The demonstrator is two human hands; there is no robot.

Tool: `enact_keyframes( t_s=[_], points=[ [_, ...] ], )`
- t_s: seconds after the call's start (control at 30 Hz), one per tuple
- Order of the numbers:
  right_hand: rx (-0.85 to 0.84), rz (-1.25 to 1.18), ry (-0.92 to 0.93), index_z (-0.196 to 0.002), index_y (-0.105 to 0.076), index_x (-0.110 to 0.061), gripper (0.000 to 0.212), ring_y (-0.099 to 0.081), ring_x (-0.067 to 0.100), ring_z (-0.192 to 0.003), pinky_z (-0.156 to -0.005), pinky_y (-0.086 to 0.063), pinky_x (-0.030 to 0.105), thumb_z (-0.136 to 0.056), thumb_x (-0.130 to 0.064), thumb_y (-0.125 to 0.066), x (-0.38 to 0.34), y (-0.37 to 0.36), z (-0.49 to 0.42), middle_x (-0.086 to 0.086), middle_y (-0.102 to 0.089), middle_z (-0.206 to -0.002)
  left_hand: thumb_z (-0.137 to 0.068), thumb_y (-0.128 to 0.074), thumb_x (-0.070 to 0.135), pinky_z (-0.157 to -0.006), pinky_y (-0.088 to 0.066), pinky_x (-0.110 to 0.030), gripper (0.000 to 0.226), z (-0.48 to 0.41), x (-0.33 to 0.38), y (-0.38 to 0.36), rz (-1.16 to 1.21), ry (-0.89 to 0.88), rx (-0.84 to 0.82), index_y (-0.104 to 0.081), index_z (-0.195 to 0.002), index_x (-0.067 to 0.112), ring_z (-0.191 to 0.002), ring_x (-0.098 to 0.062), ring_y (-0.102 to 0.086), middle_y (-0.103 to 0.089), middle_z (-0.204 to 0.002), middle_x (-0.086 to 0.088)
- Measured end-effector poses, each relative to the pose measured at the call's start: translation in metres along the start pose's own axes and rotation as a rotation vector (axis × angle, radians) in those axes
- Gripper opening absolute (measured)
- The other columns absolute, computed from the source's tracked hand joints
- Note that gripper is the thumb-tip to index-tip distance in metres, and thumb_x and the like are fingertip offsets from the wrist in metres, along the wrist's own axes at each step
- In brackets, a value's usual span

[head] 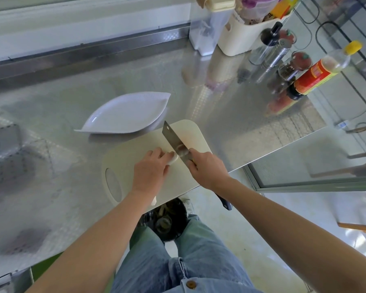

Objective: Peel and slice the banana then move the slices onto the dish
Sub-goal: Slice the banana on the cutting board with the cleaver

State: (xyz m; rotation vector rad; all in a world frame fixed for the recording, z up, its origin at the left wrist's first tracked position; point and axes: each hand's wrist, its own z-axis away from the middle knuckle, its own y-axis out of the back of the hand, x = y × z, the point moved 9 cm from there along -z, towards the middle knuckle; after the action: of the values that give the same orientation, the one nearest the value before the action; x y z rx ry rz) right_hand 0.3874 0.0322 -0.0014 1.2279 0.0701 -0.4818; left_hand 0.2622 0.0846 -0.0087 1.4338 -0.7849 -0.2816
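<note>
A shiny steel counter carries a cream cutting board at its near edge, with 1 white leaf-shaped dish just beside the board's far side. At the far right corner stand a clear container, a cream caddy, 2 metal shakers and a red-labelled sauce bottle.

Shiny steel counter in bright daylight, pale glossy floor below, metal-framed glass panel on the right
</note>
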Motion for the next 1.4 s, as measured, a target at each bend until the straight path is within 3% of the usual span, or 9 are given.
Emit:
enact_keyframes(
  t_s=[0.23,0.4,0.77,1.1,1.33,1.4],
  points=[
    [-0.023,0.010,-0.016,-0.101,-0.047,-0.014,0.012,-0.050,0.032,-0.063,-0.050,-0.029,0.029,-0.096,-0.023,-0.038,-0.002,-0.011,-0.006,0.007,-0.049,-0.068,-0.066,-0.079,0.010,-0.040,-0.040,-0.025,0.043,0.000,-0.001,-0.001,0.025,0.009,0.009,-0.064,-0.104,0.027,-0.071,-0.022,-0.055,-0.055,-0.084,0.000],
    [-0.036,0.004,-0.032,-0.106,-0.045,-0.015,0.016,-0.052,0.032,-0.066,-0.055,-0.035,0.032,-0.099,-0.026,-0.037,0.000,-0.021,-0.007,0.007,-0.050,-0.071,-0.069,-0.079,0.011,-0.043,-0.031,-0.023,0.043,0.000,-0.003,0.000,0.040,0.028,0.006,-0.066,-0.107,0.027,-0.073,-0.022,-0.056,-0.056,-0.085,0.001],
    [0.008,0.002,0.007,-0.100,-0.046,-0.015,0.013,-0.043,0.030,-0.061,-0.046,-0.022,0.028,-0.097,-0.025,-0.039,-0.005,0.005,-0.001,0.004,-0.044,-0.065,-0.066,-0.081,0.015,-0.044,-0.030,-0.022,0.046,0.002,-0.001,-0.001,0.005,0.003,0.019,-0.063,-0.105,0.030,-0.074,-0.021,-0.056,-0.057,-0.087,0.001],
    [-0.058,0.024,-0.028,-0.104,-0.045,-0.016,0.013,-0.047,0.032,-0.064,-0.055,-0.035,0.031,-0.097,-0.024,-0.038,-0.005,-0.016,-0.007,0.006,-0.048,-0.071,-0.067,-0.079,0.010,-0.043,-0.035,-0.024,0.044,0.001,-0.004,-0.002,0.056,0.032,0.039,-0.066,-0.106,0.027,-0.074,-0.022,-0.057,-0.059,-0.087,0.002],
    [0.029,-0.041,-0.002,-0.089,-0.034,-0.022,0.012,-0.046,0.030,-0.060,-0.047,-0.024,0.029,-0.098,-0.027,-0.039,-0.002,-0.005,-0.004,0.003,-0.045,-0.063,-0.072,-0.077,0.012,-0.043,-0.034,-0.024,0.042,0.003,-0.003,-0.001,0.039,0.032,0.024,-0.064,-0.109,0.028,-0.074,-0.022,-0.055,-0.057,-0.088,0.001],
    [0.042,-0.055,0.011,-0.088,-0.035,-0.024,0.012,-0.046,0.030,-0.061,-0.051,-0.027,0.029,-0.097,-0.029,-0.040,-0.003,0.002,-0.005,0.002,-0.045,-0.063,-0.071,-0.076,0.012,-0.043,-0.032,-0.024,0.041,0.003,-0.001,0.001,0.024,0.022,0.023,-0.063,-0.106,0.029,-0.074,-0.022,-0.054,-0.056,-0.086,0.000]
  ],
)
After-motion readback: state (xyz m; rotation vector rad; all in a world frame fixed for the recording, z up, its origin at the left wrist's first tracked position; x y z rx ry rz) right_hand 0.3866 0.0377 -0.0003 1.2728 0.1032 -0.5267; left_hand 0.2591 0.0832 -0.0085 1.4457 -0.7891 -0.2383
